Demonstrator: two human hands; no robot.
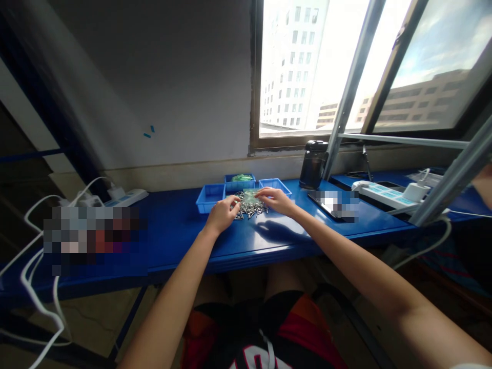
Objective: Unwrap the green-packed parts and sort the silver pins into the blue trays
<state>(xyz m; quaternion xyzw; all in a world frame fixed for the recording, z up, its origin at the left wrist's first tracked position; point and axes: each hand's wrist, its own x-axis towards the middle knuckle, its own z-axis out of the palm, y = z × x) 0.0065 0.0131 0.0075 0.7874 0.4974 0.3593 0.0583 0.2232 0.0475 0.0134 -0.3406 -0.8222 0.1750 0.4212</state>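
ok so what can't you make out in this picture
All in the head view:
1. Metal pieces: too small to tell their exact type; the left hand hides some.
2. Greenish bag: too small and blurred to tell its contents.
3. Right-hand blue tray: inside partly hidden by the right hand.
4. Left end of the table: pixelated patch covers what's there.

No text fully legible: white lettering (251, 354) on dark clothing (265, 318) cut off, markings on power strip (378, 193) too small.
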